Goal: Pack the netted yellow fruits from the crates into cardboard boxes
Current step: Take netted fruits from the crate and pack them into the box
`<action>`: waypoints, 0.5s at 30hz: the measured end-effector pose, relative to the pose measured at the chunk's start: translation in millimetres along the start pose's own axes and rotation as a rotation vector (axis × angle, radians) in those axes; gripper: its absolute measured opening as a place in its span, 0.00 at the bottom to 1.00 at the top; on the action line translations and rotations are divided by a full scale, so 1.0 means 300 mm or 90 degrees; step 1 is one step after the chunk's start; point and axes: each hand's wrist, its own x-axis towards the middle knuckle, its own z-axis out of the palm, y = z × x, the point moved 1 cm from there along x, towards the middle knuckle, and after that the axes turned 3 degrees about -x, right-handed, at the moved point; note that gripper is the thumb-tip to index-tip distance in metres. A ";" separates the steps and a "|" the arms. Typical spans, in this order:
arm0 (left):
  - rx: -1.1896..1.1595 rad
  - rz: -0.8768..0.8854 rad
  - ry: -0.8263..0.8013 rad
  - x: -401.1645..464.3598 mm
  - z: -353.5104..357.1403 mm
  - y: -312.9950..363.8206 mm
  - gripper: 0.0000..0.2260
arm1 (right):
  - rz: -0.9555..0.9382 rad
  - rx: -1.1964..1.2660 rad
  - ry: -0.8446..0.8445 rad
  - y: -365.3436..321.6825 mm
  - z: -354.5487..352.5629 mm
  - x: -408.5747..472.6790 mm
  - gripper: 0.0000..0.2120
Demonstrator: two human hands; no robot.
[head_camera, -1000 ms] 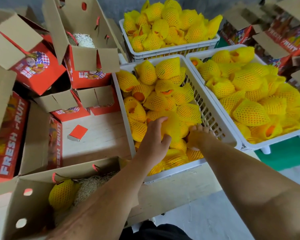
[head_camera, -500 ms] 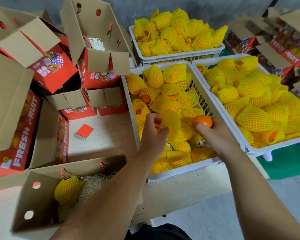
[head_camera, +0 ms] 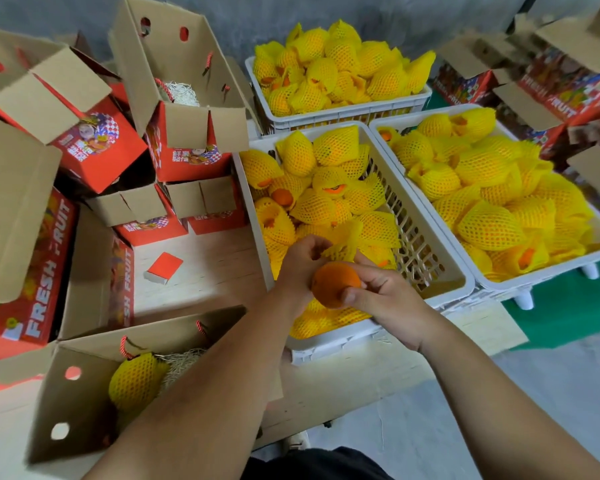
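Observation:
My right hand [head_camera: 383, 292] grips a bare orange fruit [head_camera: 333, 284] above the near end of the middle white crate [head_camera: 440, 271]. My left hand [head_camera: 300, 263] pinches an empty yellow foam net [head_camera: 343, 242] just beyond that fruit. The middle crate holds several netted yellow fruits [head_camera: 323, 206]. An open cardboard box [head_camera: 84, 403] at the lower left holds one netted fruit [head_camera: 136, 379] on straw; my left forearm crosses over its right side.
Two more white crates of netted fruit stand at the back [head_camera: 343, 112] and at the right [head_camera: 541, 278]. Open red-and-brown "FRESH FRUIT" boxes [head_camera: 184, 133] crowd the left side and far right. A small red pad [head_camera: 163, 266] lies on the wooden table [head_camera: 208, 271].
My right hand lifted the bare orange fruit out of the crate toward me. My left hand raised the loose net beside it. The camera tilted slightly.

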 end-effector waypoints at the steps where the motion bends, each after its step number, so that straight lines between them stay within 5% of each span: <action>1: -0.018 -0.006 -0.020 0.004 -0.002 -0.007 0.11 | -0.003 -0.006 0.010 0.002 0.001 0.001 0.32; 5: -0.104 -0.019 0.000 0.003 -0.001 -0.005 0.11 | -0.021 0.075 0.100 0.021 0.003 0.009 0.23; 9: -0.104 -0.034 0.044 -0.026 -0.017 0.013 0.11 | -0.014 -0.029 0.148 0.023 0.001 0.016 0.12; 15: -0.045 0.026 0.009 -0.034 -0.030 0.021 0.09 | -0.026 -0.144 0.085 0.035 0.036 0.014 0.27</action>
